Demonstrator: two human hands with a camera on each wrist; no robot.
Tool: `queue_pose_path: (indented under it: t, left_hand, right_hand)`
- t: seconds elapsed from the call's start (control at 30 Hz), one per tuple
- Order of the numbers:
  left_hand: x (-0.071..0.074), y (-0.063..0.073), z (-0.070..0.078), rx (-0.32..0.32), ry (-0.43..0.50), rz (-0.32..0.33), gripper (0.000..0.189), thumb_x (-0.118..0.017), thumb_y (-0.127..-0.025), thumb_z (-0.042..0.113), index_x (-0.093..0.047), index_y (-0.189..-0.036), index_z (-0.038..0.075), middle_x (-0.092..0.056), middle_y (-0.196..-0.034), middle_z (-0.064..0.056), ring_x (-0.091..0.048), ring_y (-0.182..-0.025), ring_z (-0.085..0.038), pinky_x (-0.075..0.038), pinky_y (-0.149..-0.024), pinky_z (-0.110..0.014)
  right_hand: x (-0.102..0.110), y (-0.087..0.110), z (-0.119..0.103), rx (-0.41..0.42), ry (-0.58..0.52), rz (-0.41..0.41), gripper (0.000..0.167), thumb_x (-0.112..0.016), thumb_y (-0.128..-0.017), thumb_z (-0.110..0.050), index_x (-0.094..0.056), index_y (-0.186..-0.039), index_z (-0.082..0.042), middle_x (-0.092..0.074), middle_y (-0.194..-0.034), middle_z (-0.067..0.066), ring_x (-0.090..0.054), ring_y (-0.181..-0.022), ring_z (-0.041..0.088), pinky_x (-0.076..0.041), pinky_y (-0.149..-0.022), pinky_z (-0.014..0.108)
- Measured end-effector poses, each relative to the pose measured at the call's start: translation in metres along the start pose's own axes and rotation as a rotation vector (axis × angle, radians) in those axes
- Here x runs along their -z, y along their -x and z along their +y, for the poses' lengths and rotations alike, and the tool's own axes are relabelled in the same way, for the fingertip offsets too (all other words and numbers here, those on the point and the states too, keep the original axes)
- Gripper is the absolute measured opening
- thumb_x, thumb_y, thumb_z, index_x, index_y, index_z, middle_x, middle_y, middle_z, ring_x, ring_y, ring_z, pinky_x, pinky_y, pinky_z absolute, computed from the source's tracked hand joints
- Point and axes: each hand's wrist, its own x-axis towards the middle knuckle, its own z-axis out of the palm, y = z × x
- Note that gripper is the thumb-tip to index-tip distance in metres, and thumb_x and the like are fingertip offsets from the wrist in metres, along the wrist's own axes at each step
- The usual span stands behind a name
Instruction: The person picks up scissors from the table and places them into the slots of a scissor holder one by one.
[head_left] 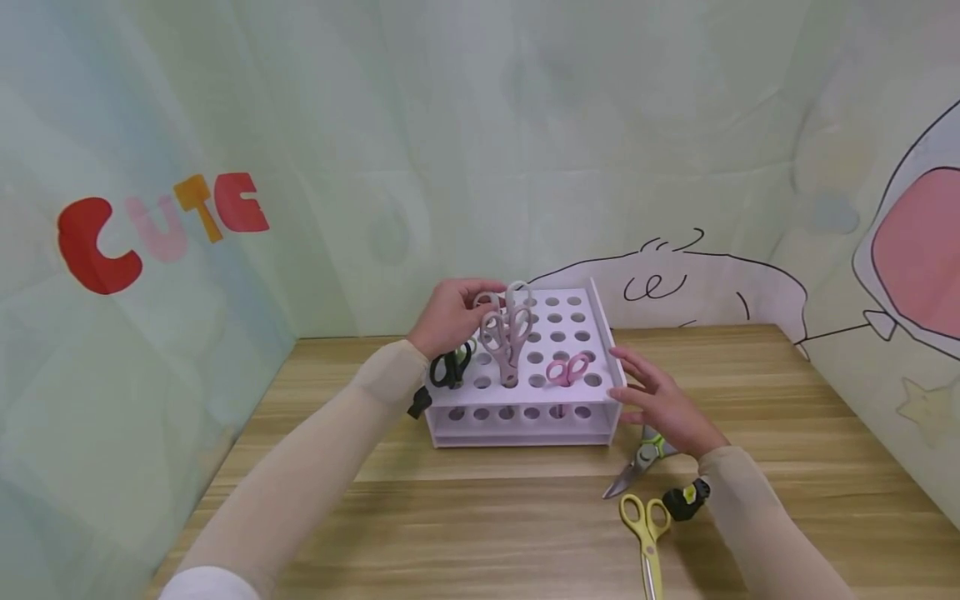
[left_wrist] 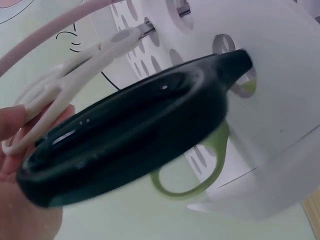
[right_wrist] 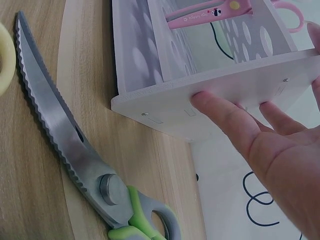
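Scissors with white handles [left_wrist: 107, 52] stand in the rack [head_left: 517, 397] mid-frame in the head view, pinched by the left hand [head_left: 448, 318]. The right hand [head_left: 671, 408], fingers extended, touches the rack's right side; uneven pressure could slide it. Tilting might snag the mauve scissors [head_left: 510, 365] just lower in frame, or knock the black scissors [head_left: 451, 368] lower left.

Diffuse, slightly dim light, faint shadow at foot of white rack [head_left: 521, 397], small glints on black handle [left_wrist: 145, 150], softly blurred close up, shears [right_wrist: 57, 120] crisp.
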Motion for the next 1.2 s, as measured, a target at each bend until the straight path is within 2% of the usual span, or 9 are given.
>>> queue_pose_path:
  t: [0.17,0.33,0.63,0.77,0.97,1.1,1.2]
  left_hand:
    - [0.001,0.002,0.000,0.020,-0.051,-0.009,0.026,-0.063,-0.096,0.003,-0.071,-0.120,0.005,-0.071,-0.109,-0.007,-0.057,-0.074,-0.016,-0.046,-0.058,-0.022]
    - [0.001,0.001,0.000,0.004,-0.100,-0.009,0.026,-0.061,-0.098,0.007,-0.070,-0.122,0.006,-0.070,-0.113,-0.007,-0.060,-0.081,-0.018,-0.049,-0.063,-0.024]
    - [0.004,-0.001,0.000,0.006,-0.099,-0.032,0.031,-0.053,-0.101,0.009,-0.064,-0.130,0.006,-0.069,-0.109,-0.008,-0.061,-0.078,-0.017,-0.052,-0.062,-0.026]
    - [0.005,0.001,0.000,0.028,-0.091,-0.047,0.035,-0.054,-0.101,0.011,-0.061,-0.135,0.008,-0.068,-0.107,-0.009,-0.064,-0.086,-0.018,-0.053,-0.064,-0.027]
    - [0.006,0.003,-0.005,0.061,-0.093,-0.060,0.040,-0.057,-0.100,0.012,-0.056,-0.140,0.010,-0.065,-0.116,-0.010,-0.063,-0.101,-0.022,-0.052,-0.066,-0.025]
    - [0.006,0.004,-0.008,0.069,-0.098,-0.055,0.042,-0.056,-0.099,0.010,-0.054,-0.141,0.008,-0.063,-0.113,-0.011,-0.062,-0.096,-0.023,-0.049,-0.060,-0.025]
    - [0.006,0.005,-0.010,0.080,-0.072,-0.050,0.041,-0.051,-0.099,0.006,-0.054,-0.140,0.006,-0.063,-0.109,-0.011,-0.062,-0.090,-0.021,-0.053,-0.061,-0.025]
  right_hand:
    - [0.000,-0.001,0.000,0.002,0.002,0.001,0.070,-0.064,-0.097,-0.021,-0.028,-0.157,-0.023,-0.012,-0.163,0.015,-0.040,-0.133,0.044,-0.054,-0.091,0.047]
    - [0.002,-0.001,-0.001,0.008,0.017,0.008,0.070,-0.064,-0.097,-0.023,-0.028,-0.157,-0.024,-0.012,-0.163,0.015,-0.039,-0.134,0.044,-0.054,-0.091,0.047]
    - [0.001,-0.002,-0.004,-0.002,0.005,0.004,0.070,-0.064,-0.098,-0.022,-0.027,-0.157,-0.023,-0.012,-0.164,0.014,-0.039,-0.134,0.044,-0.054,-0.092,0.047]
    - [0.002,-0.002,-0.004,-0.006,0.004,0.007,0.070,-0.064,-0.098,-0.023,-0.027,-0.157,-0.023,-0.011,-0.164,0.014,-0.038,-0.134,0.044,-0.054,-0.092,0.046]
    - [0.000,0.001,-0.004,-0.011,0.011,-0.003,0.071,-0.064,-0.097,-0.024,-0.026,-0.157,-0.023,-0.009,-0.164,0.015,-0.039,-0.134,0.044,-0.054,-0.092,0.045]
    - [-0.001,0.002,-0.003,-0.015,0.010,-0.002,0.072,-0.065,-0.097,-0.025,-0.026,-0.157,-0.023,-0.009,-0.164,0.015,-0.040,-0.133,0.044,-0.053,-0.093,0.046]
    - [-0.002,0.002,-0.003,-0.018,0.006,0.001,0.072,-0.064,-0.097,-0.024,-0.025,-0.157,-0.023,-0.008,-0.164,0.015,-0.039,-0.133,0.044,-0.053,-0.093,0.046]
